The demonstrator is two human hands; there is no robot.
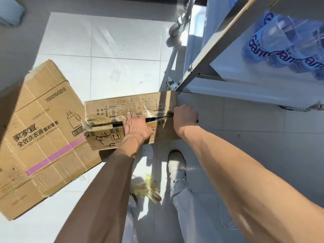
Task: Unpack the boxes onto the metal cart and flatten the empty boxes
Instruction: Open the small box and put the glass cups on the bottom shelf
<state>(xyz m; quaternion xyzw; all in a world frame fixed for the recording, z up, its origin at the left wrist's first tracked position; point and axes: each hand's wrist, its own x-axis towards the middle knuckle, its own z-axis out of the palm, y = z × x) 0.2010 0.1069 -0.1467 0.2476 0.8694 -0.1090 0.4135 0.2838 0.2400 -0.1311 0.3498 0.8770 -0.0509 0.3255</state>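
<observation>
White floor tiles (112, 41) are carrying everything. Flattened detergent box (40, 137), numbered 100101043516, is lying left; bottles (287, 48) reading "Gant" are sitting on the metal cart (215, 50). Left hand (135, 126) is pressing its straight fingers into the taped box's (129, 106) seam. Right hand (185, 116) is gripping a dark tool at the seam's cart-side end.

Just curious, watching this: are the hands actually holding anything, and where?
The right hand grips a dark tool, apparently a cutter, at the small box's taped seam. The left hand lies flat on the box top, holding nothing.
</observation>
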